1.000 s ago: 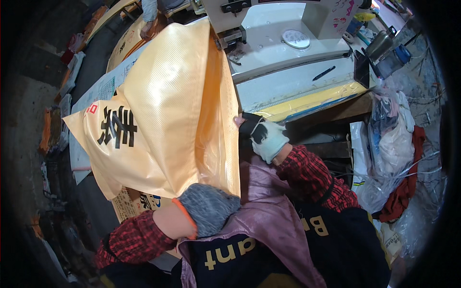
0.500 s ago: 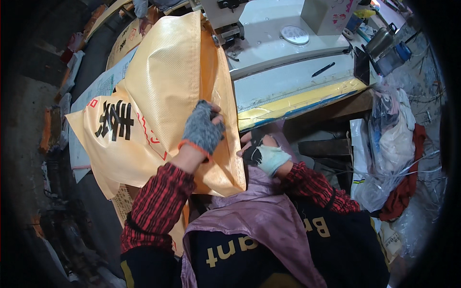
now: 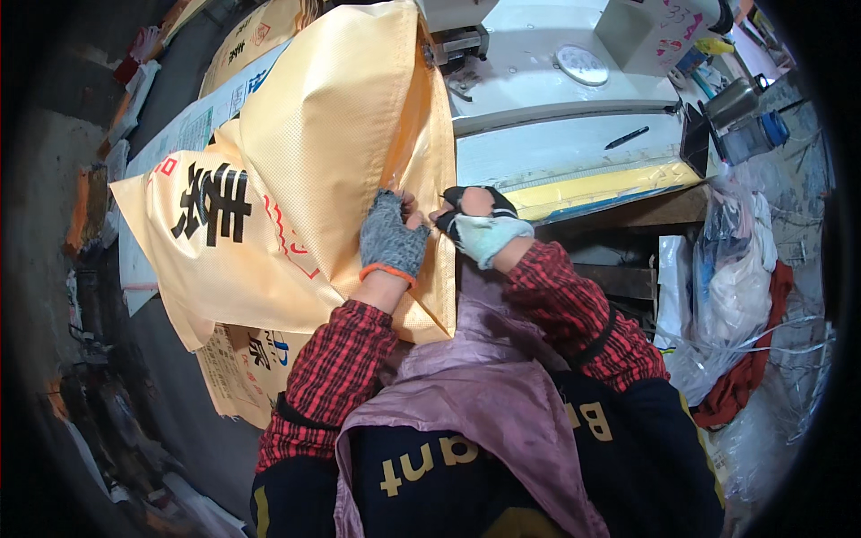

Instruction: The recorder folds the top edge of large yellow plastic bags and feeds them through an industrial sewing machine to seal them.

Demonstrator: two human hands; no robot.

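Gloved hands work close together over a yellow woven sack (image 3: 314,99), only a narrow gap between them. Its open mouth runs beneath the left hand (image 3: 393,235), in grey with an orange cuff, whose fingers curl at the inner fold. Just beside it, the right hand (image 3: 480,220), in white and black, has bare fingertips touching the sack's right-hand strip. From where I stand, I can't tell whether either is closed on the material. Most of the sack spreads away forward and to the left, over another printed sack (image 3: 235,381). To the right, a black pen (image 3: 626,138) lies on the pale worktop (image 3: 560,148), near the sewing machine (image 3: 646,36).
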